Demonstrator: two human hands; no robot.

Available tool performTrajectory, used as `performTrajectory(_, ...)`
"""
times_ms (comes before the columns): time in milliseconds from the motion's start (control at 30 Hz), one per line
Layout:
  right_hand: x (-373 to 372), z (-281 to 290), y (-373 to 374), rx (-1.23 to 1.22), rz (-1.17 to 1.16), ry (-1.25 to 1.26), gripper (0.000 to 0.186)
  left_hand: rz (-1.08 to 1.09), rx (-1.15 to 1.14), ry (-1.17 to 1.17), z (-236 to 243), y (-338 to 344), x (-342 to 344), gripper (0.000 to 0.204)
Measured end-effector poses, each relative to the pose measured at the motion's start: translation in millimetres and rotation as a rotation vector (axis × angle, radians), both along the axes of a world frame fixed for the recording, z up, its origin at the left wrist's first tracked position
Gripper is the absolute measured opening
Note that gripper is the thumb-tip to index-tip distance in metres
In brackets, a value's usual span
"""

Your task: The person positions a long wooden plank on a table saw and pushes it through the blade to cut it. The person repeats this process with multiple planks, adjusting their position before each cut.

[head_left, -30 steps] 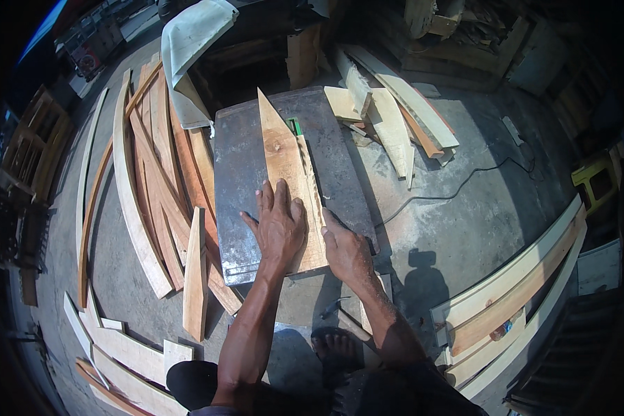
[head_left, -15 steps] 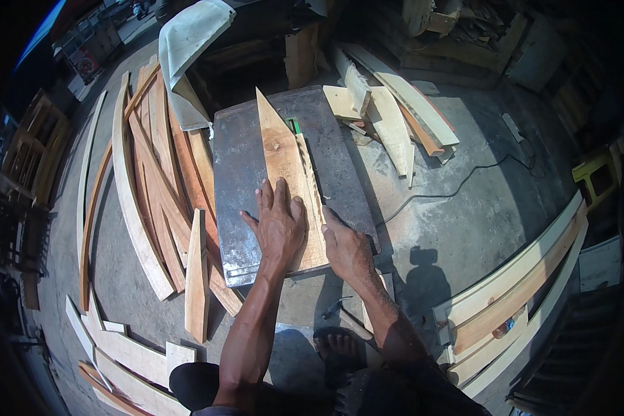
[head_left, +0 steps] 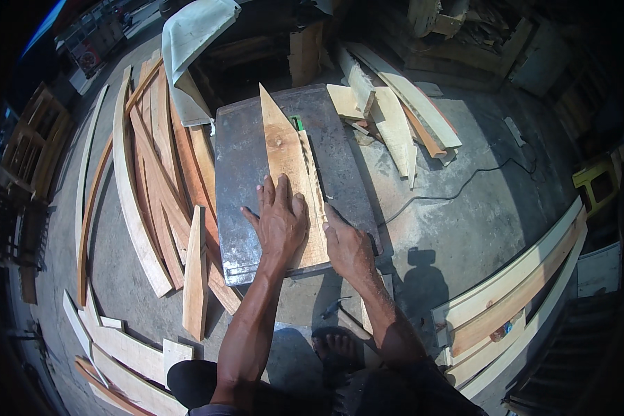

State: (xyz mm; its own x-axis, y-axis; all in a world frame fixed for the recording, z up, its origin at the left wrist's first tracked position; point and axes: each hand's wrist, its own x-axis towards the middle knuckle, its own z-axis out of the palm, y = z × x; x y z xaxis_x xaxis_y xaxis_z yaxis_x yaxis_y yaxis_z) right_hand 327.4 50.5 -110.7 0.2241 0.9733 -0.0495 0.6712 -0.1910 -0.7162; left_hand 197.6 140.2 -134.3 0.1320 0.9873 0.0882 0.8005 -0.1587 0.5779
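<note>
A hammer [head_left: 353, 324] lay on the floor, nearer than both hands. The right hand [head_left: 350, 248] curled against the right edge of a pointed board [head_left: 280, 144]; whether it gripped could not be told. The left hand [head_left: 280, 225] lay flat, fingers spread, on that board, which stretched forward beneath it over a dark tabletop [head_left: 239, 180]. Beyond the hands, a green piece [head_left: 297, 123] showed beside the board.

My left hand [head_left: 281, 225] lies palm down, fingers [head_left: 282, 191] spread forward; my right hand [head_left: 350, 249] is partly curled, both forearms [head_left: 249, 336] reaching ahead.
</note>
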Motion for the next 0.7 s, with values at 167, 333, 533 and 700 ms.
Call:
performTrajectory(167, 1.0, -4.0, 0.4, 0.0, 0.004, -0.024, 0.048, -0.001, -0.007, 0.0, 0.7, 0.4, -0.1, 0.061)
performTrajectory(333, 0.8, -1.6, 0.7, -0.011, -0.002, -0.031, 0.048, 0.001, -0.007, 0.002, 0.2, 1.3, 0.3, 0.061)
performTrajectory(533, 1.0, -1.8, 1.6, -0.014, -0.003, -0.015, 0.048, 0.001, -0.001, 0.001, -1.2, 2.2, 0.1, 0.061)
performTrajectory(700, 1.6, -2.5, 2.2, -0.014, 0.001, -0.026, 0.048, -0.001, -0.005, 0.001, -0.7, 3.9, 0.1, 0.061)
